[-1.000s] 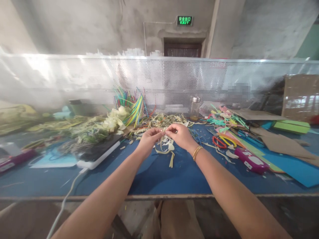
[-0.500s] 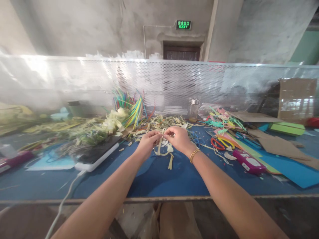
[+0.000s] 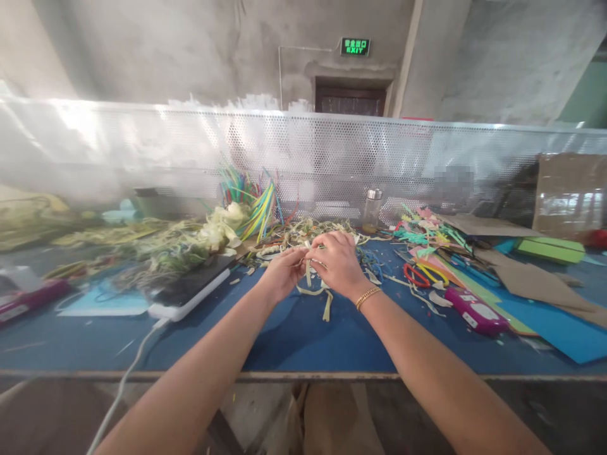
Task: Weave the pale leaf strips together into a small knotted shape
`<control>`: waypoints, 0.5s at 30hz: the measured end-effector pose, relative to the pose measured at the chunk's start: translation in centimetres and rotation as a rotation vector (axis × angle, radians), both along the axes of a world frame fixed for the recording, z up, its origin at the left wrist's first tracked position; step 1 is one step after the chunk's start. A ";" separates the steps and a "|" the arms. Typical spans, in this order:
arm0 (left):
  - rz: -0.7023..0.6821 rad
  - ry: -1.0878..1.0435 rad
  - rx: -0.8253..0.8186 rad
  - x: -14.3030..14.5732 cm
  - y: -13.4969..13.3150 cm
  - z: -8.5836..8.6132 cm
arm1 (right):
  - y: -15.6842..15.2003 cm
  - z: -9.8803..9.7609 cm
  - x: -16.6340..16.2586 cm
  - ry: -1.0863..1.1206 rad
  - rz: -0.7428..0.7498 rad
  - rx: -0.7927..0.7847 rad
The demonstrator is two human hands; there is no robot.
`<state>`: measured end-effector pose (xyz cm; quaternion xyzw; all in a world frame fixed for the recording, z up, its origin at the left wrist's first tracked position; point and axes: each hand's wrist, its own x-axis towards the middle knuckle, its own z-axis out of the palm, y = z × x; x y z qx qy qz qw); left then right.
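Right hand has shifted toward 9 o'clock, meeting left hand; both hands' fingers pinch the pale paper strip.

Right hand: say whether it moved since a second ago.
Yes, slightly: against the glass jar, the right hand edged left, meeting the left hand on the paper strip.

Thin pale yellow paper strip, limp, hanging upright, curled ends trailing onto blue table

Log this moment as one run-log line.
left hand: pinching pale paper strip | right hand: pinching same strip | under them: blue table, strip scraps
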<state>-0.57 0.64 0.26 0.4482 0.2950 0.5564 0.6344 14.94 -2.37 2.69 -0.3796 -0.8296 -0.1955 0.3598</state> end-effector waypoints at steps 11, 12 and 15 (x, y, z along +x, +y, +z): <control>0.018 0.052 0.100 0.1 -0.3 0.1 | 0.8 -0.6 -0.4 0.328 0.042 -0.115; 0.031 0.101 0.141 0.1 -0.2 0.1 | 1.0 -0.7 -0.3 0.365 0.037 -0.143; 0.055 0.243 0.276 0.2 -0.3 0.0 | 1.6 -1.0 0.2 0.461 0.043 -0.218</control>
